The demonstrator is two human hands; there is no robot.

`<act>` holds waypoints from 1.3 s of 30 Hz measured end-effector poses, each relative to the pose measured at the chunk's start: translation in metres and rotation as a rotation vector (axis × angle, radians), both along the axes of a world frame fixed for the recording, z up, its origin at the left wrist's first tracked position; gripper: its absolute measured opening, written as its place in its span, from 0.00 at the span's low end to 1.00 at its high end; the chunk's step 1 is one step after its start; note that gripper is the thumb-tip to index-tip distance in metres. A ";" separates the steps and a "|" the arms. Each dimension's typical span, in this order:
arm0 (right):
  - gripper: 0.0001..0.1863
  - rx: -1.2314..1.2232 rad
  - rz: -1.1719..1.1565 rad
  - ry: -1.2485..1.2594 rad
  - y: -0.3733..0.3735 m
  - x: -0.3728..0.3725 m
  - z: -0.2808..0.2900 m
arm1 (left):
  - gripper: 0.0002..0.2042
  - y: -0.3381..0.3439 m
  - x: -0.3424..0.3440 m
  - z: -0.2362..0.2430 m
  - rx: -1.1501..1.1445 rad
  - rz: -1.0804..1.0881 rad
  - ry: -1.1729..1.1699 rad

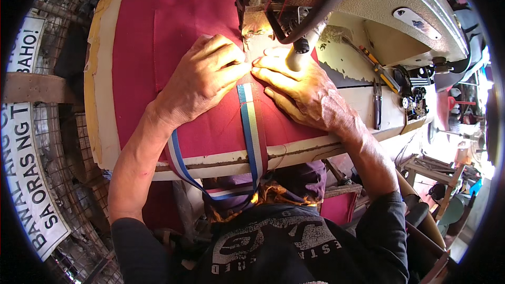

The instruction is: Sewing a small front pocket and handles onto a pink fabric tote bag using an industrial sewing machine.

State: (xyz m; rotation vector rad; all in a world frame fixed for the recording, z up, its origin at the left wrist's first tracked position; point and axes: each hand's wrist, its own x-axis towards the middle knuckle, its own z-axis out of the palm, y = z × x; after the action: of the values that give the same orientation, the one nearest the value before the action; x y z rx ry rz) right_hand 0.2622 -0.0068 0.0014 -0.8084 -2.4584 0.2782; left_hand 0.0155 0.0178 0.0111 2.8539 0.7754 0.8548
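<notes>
A large piece of dark red cloth [194,21] lies over the sewing machine's bed. Close in front of the machine's needle area, my left hand [205,76] is curled, thumb and fingertips pinched together on the work; what lies between them is hidden. Just right of it, my right hand [302,87] rests with its fingers stretched out and pressed on the cloth. A striped strap [247,110] in blue, white and red-brown runs from below my fingertips towards me. It hangs over the table's near edge in a loop. Loose red thread lies across it.
The sewing machine [415,0] stands over the far right, with a small lit lamp [299,60] beside my right hand. A screwdriver [386,76], scissors [377,105] and small metal parts [415,100] lie to the right. Wire mesh [52,126] and lettered signs line the left.
</notes>
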 end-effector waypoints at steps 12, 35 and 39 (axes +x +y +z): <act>0.21 0.049 0.012 -0.081 -0.004 -0.001 0.001 | 0.12 -0.003 -0.006 0.001 -0.319 0.010 -0.144; 0.23 0.022 0.035 -0.095 0.000 0.004 0.006 | 0.24 -0.031 -0.006 -0.002 -0.203 0.113 0.061; 0.23 -0.006 0.040 -0.118 0.006 0.004 0.007 | 0.22 -0.021 -0.008 -0.001 -0.187 0.104 0.053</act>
State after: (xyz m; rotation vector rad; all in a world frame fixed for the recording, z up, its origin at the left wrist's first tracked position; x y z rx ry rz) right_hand 0.2659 -0.0006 0.0081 -0.7993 -2.5879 0.2595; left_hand 0.0075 -0.0035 0.0103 2.7021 0.9633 0.6799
